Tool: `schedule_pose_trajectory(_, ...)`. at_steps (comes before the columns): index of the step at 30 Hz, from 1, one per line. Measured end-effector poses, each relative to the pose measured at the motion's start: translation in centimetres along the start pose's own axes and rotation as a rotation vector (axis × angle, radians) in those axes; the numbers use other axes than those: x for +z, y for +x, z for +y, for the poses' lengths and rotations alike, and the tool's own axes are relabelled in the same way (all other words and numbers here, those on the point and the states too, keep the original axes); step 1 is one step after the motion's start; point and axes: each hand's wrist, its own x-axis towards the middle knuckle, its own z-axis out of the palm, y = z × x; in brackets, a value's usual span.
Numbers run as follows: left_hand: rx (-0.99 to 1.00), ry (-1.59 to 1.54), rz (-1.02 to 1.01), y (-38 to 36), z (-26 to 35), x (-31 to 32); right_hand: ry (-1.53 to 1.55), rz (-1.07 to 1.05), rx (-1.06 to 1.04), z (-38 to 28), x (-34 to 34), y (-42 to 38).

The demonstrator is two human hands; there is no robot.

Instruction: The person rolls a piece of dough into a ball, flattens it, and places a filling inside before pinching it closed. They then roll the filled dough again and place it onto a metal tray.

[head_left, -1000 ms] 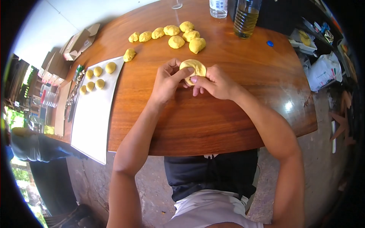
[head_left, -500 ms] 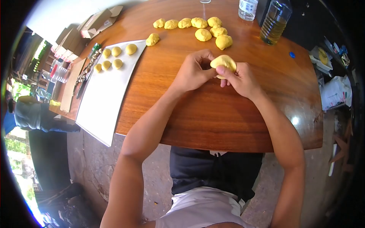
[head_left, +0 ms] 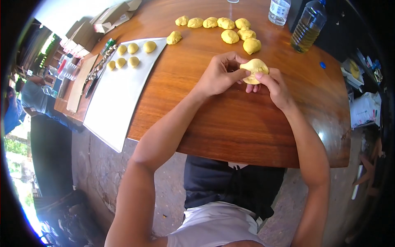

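A piece of yellow dough (head_left: 256,68) is held between my two hands above the wooden table (head_left: 230,127). My left hand (head_left: 224,74) pinches its left side, thumb on the near face. From the right, my right hand (head_left: 273,84) grips it with the thumb pressed on its front. The dough looks flattened, with a pulled-out edge toward the left. Beyond my hands lie several rough yellow dough lumps (head_left: 229,37), and one more lump (head_left: 174,38) sits beside the tray's corner. The pale tray (head_left: 117,99) at the left bears several smooth dough balls (head_left: 149,47).
A clear bottle (head_left: 279,11) and a bottle of yellowish liquid (head_left: 307,26) stand at the back right, with a blue cap (head_left: 322,65) nearer. Cardboard boxes (head_left: 109,18) are at the back left. Another person (head_left: 37,96) is at the far left.
The dough has turned and its face now shows more fully, with both thumbs on it. The whole view has shifted slightly, moving the table items to the right in the picture.
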Motion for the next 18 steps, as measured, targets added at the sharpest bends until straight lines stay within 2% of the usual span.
schedule_pose_trajectory(2, 0.067, 0.023, 0.034, -0.2, 0.2, 0.1, -0.042, 0.052, 0.171, -0.6, 0.4, 0.0)
schedule_pose_trajectory(5, -0.041, 0.109, 0.061, -0.3, 0.4, 0.4, -0.084, 0.063, 0.182, -1.6, 0.5, 0.2)
schedule_pose_trajectory(10, -0.085, -0.11, 0.018, -0.1, 0.4, 0.4, -0.131, 0.075, 0.138, -1.1, 0.6, 0.0)
schedule_pose_trajectory(14, -0.112, -0.139, 0.022, -0.1, 0.6, 0.8, -0.288, 0.162, 0.049, -0.8, 1.0, 0.1)
schedule_pose_trajectory(16, -0.089, -0.021, 0.022, 0.0, 0.4, 0.4, -0.186, 0.112, 0.051, -0.2, 0.4, 0.1)
schedule_pose_trajectory(18, -0.069, -0.057, 0.064, 0.0, 0.5, 0.3, -0.086, 0.064, 0.05, -0.8, 0.4, 0.2)
